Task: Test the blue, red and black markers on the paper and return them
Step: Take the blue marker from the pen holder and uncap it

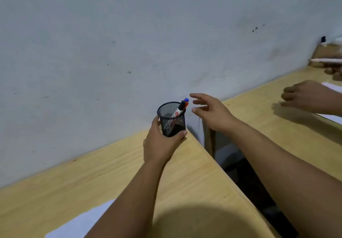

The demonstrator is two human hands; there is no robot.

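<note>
Up against the grey wall (pixel 111 52), a black mesh cup (pixel 171 119) stands at the far corner of the wooden table (pixel 92 173), the left hand (pixel 162 141) wrapped around its base in a closed grip. Blue, red and black markers (pixel 182 108) lean inside it, caps up. Just beside them the right hand (pixel 209 112) hovers with fingers spread, gripping nothing. White paper (pixel 83 223) lies at the near edge. Across a dark gap, another person's hand (pixel 307 97) rests on a second table (pixel 277 126) (more paper there).
</note>
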